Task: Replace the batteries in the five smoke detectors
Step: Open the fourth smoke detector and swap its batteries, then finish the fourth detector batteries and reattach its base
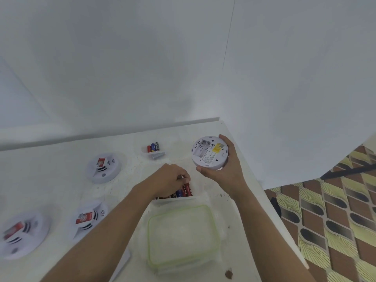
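My right hand [225,171] grips a white smoke detector [209,152] above the table, its back turned up and its battery bay showing no batteries. My left hand [169,181] reaches into a clear plastic box [200,185] of red and blue batteries [184,191], fingers curled down onto them; whether they pinch one is hidden. Three more white smoke detectors lie face up on the white table: one at the back [103,167], one in the middle left [89,218], one at the far left [22,234].
A small clear tray [149,154] at the back holds a few batteries [154,147] and a grey cone-shaped piece [159,155]. A green-rimmed lid [183,235] lies in front of the box. The table's right edge [270,202] drops to a patterned floor.
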Demonstrator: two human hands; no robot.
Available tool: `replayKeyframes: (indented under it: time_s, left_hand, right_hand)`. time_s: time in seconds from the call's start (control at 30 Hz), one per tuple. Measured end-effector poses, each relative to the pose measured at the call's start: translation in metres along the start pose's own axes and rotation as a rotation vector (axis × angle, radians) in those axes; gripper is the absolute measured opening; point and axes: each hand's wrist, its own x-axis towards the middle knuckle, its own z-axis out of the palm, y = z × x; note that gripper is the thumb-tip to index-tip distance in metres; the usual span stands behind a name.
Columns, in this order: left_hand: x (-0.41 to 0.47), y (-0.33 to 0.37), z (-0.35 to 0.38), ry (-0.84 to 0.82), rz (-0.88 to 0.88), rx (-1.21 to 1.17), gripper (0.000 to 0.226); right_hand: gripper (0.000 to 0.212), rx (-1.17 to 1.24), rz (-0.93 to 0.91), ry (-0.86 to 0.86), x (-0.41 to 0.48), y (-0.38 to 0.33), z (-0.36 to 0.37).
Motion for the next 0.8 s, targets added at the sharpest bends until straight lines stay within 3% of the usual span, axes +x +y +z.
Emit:
replayKeyframes:
  time_s: [0.23,0.47,0.7,0.8]
  left_hand:
    - [-0.006,-0.001,-0.047,0.106,0.033,-0.087,0.019]
    - [0.019,-0.026,-0.09,0.379,-0.116,-0.038,0.016]
    - [0.073,-0.071,-0.087,0.255,-0.271,0.208,0.02]
    - [0.086,-0.07,-0.086,0.226,-0.332,0.294,0.041]
  right_hand:
    - [0.099,-0.017,-0.017,-0.055,0.018,-0.006,0.016]
    - [0.099,-0.014,-0.03,-0.031,0.04,-0.007,0.03]
    - [0.099,-0.025,-0.048,-0.042,0.059,-0.003,0.035]
    - [0.1,-0.03,-0.037,-0.052,0.063,0.0,0.037]
